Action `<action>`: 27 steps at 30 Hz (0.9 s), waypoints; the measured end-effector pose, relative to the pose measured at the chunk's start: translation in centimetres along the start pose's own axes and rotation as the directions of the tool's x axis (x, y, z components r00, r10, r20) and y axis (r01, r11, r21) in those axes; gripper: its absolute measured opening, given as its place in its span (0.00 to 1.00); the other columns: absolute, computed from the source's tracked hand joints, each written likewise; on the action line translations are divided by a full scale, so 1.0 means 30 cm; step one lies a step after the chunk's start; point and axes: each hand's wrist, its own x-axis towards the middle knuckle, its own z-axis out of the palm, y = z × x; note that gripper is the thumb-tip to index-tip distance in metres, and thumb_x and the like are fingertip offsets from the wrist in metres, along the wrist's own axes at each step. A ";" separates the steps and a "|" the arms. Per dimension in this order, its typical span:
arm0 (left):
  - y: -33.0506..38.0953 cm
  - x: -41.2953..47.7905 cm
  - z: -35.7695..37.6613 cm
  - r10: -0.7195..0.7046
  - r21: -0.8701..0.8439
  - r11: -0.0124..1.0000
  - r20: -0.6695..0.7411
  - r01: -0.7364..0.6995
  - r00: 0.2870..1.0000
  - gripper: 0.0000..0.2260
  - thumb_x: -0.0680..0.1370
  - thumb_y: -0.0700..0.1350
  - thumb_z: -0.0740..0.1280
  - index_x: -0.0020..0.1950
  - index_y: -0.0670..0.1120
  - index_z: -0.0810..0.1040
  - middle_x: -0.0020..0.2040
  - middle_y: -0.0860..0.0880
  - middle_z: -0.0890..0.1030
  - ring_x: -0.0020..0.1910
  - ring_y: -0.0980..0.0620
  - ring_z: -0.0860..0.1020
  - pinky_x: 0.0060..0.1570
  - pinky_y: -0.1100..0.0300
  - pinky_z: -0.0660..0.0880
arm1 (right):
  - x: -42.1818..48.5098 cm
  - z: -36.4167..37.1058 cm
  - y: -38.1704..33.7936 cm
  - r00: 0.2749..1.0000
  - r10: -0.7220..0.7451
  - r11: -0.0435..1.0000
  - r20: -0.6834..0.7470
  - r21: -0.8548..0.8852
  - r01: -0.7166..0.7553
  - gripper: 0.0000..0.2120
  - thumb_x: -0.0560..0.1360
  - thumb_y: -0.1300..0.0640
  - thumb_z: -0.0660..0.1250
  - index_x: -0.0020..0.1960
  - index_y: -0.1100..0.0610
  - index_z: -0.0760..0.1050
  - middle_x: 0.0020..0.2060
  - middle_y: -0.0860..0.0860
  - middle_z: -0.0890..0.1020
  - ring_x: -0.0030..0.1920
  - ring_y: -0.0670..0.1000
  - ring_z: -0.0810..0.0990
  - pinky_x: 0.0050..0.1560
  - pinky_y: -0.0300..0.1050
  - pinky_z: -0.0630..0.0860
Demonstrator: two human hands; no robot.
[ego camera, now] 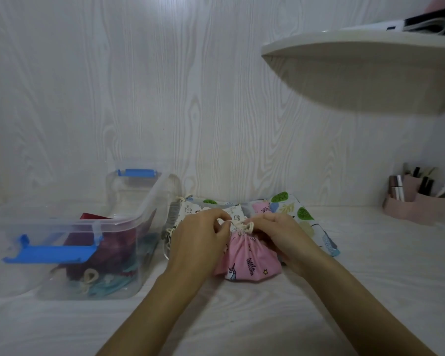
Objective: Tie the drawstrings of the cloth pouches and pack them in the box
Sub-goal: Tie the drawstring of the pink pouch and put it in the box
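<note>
The left hand (198,237) and right hand (278,233) are pinching the drawstring (245,227) of the pink pouch (247,262), and uneven pulling is likely risking a loose knot

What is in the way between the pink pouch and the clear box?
Nothing visible blocks it. The pink pouch lies right of the clear box, whose top is open; only the left hand, gripping its drawstring, sits on that side.

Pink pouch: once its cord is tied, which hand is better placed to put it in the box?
Left, probably. The open box stands left of the pink pouch, nearer the left hand; the right hand would have to cross over. Both hands pinch the cord.
</note>
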 end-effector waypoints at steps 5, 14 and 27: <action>-0.009 0.002 0.019 -0.019 -0.253 0.967 0.023 0.024 1.000 0.05 0.75 0.45 0.69 0.47 0.54 0.83 0.37 0.59 0.82 0.39 0.64 0.80 0.45 0.61 0.79 | 0.000 0.003 0.009 1.000 -0.017 0.996 0.024 -0.083 0.019 0.07 0.74 0.60 0.69 0.45 0.64 0.83 0.28 0.50 0.77 0.28 0.44 0.70 0.28 0.33 0.67; -0.009 0.005 0.025 0.295 -0.386 0.895 0.132 -0.225 0.946 0.12 0.77 0.39 0.67 0.56 0.53 0.83 0.48 0.58 0.84 0.50 0.64 0.80 0.53 0.67 0.75 | -0.028 0.000 -0.009 0.981 -0.028 0.985 0.190 -0.160 0.059 0.06 0.75 0.62 0.68 0.45 0.63 0.83 0.33 0.55 0.80 0.31 0.46 0.75 0.31 0.35 0.69; -0.028 0.025 -0.014 -0.146 -0.631 0.634 0.471 0.448 0.870 0.08 0.72 0.38 0.73 0.47 0.37 0.78 0.34 0.41 0.81 0.28 0.53 0.78 0.34 0.62 0.78 | -0.041 0.029 -0.006 0.933 -0.342 0.893 0.113 -0.271 0.360 0.04 0.70 0.65 0.74 0.42 0.57 0.83 0.36 0.59 0.84 0.36 0.48 0.79 0.41 0.41 0.77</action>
